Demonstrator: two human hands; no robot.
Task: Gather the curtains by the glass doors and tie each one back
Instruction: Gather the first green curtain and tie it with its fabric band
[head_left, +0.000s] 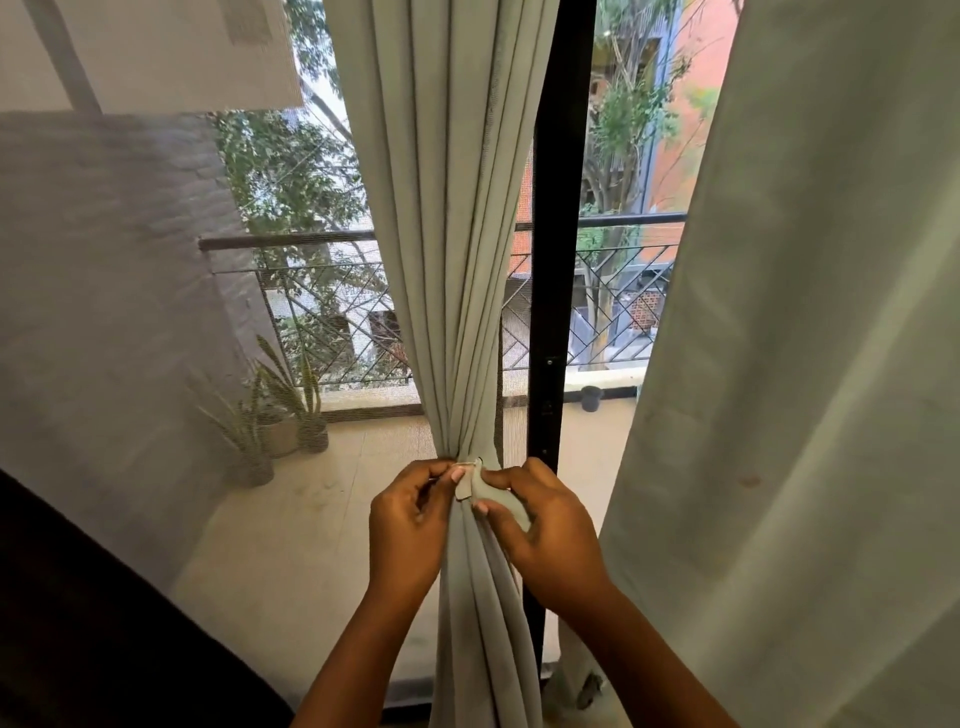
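- Fingers of the left hand (410, 519) and right hand (540, 525) pinched the two ends of a pale tie-back (470, 483), meeting at the front of the bundle.
- Between them, the gathered curtain (457, 312) hung in tight pleats, cinched at its narrowest point, just left of the dark door frame (558, 260).
- Soft, light cloth would likely slump; holding close beside the fastening seemed wise.
- Near right, a second curtain (805, 364) hung loose, untied.

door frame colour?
Black, in the head view: the door frame runs upright just right of the gathered curtain.
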